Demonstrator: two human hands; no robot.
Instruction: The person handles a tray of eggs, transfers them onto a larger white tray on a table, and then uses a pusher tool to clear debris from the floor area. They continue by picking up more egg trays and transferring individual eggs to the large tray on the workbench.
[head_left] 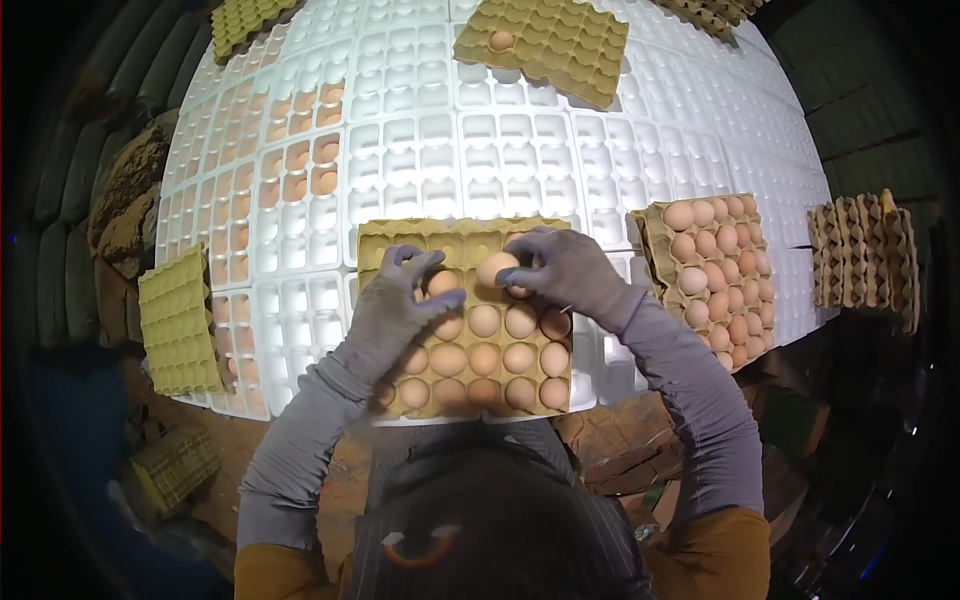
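Note:
Right in front of me lies a yellowish pulp egg tray [484, 232] with brown eggs in its nearer rows and bare cups along its far edge. My gloved right hand [565, 270] pinches a light brown egg [496, 269] between thumb and fingers, over the tray's far half. To its left, the fingers and thumb of my gloved left hand [400, 300] curve round another egg [442, 283] at the tray. Part of that egg is hidden by the glove.
White moulded egg trays [400, 150] cover the table, several at the left holding eggs. A full pulp tray [712, 275] stands at right, with stacked trays [865, 255] beyond it. Another pulp tray [560, 50], carrying one egg, lies at the back; an egg-free one [180, 325] is at left.

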